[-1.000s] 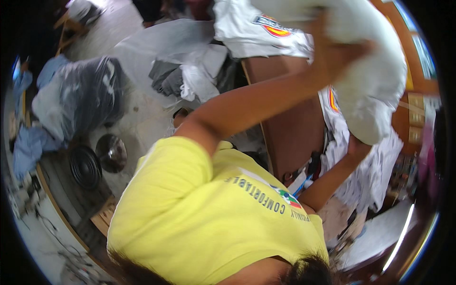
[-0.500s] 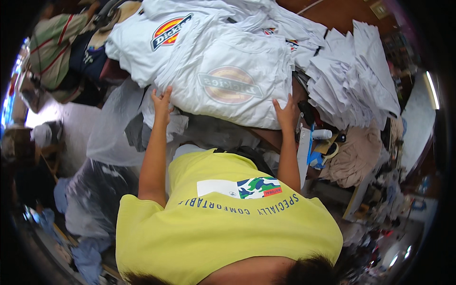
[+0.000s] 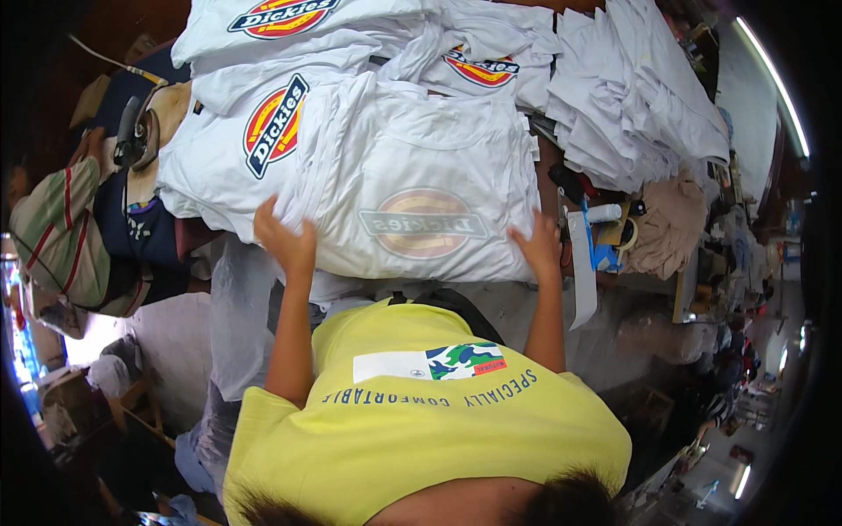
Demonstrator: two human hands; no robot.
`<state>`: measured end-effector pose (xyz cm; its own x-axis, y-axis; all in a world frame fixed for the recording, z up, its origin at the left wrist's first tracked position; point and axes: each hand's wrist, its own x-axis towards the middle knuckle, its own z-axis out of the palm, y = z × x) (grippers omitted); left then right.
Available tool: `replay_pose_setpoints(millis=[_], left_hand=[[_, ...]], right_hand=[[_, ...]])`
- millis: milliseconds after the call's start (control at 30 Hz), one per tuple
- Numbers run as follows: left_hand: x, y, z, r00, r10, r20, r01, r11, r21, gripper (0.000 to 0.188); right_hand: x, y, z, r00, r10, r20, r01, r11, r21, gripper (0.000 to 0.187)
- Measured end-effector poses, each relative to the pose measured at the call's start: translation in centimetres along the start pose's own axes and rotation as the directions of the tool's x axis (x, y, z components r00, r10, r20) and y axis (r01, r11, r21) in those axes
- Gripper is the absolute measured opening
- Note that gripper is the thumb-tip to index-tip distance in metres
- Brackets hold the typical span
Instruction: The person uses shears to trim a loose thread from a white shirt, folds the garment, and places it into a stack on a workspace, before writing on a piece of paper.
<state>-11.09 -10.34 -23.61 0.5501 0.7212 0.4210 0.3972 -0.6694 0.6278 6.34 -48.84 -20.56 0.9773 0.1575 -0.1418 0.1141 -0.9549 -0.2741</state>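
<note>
A white shirt (image 3: 447, 162) lies flat in front of me. It appears inside out, because its oval print shows faint and reversed. My left hand (image 3: 288, 241), slightly blurred, is at the left side of this shirt with fingers and thumb apart, near another white shirt (image 3: 215, 167) with a bright red and yellow oval print. At the right edge of the inside-out shirt is my right hand (image 3: 538, 245), its fingers spread and seemingly touching the cloth. Neither hand grips anything that I can see.
More printed white shirts (image 3: 351, 17) are heaped behind. A pile of white cloth pieces (image 3: 623, 96) stands at the far right, beside beige cloth (image 3: 671, 228), a tape roll (image 3: 628, 235) and a white cylinder (image 3: 603, 213). Another person's striped sleeve (image 3: 57, 215) is at the left.
The view has tilted, so the table sits lower in the picture. My left hand has shifted left along the shirts. My right hand remains at the shirt's right edge.
</note>
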Motion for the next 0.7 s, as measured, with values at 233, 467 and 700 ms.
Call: replay_pose_setpoints(millis=[233,467,700], left_hand=[[13.7,5.6,11.6,0.967,0.073,0.243,-0.07,0.997,-0.02,0.09],[12.5,9.1,8.8,0.863,0.455,0.22,-0.362,0.86,-0.359,0.044],[2.4,7.6,3.3,0.603,0.755,0.256,-0.654,0.652,-0.384,0.053]], right_hand=[[11.1,-7.8,6.6,0.935,-0.147,-0.324,0.125,0.988,-0.087,0.063],[11.4,-7.2,7.3,0.933,-0.157,-0.325,0.155,0.987,-0.032,0.061],[16.0,-2.4,7.1,0.912,-0.084,-0.402,0.409,0.275,0.87,0.094]])
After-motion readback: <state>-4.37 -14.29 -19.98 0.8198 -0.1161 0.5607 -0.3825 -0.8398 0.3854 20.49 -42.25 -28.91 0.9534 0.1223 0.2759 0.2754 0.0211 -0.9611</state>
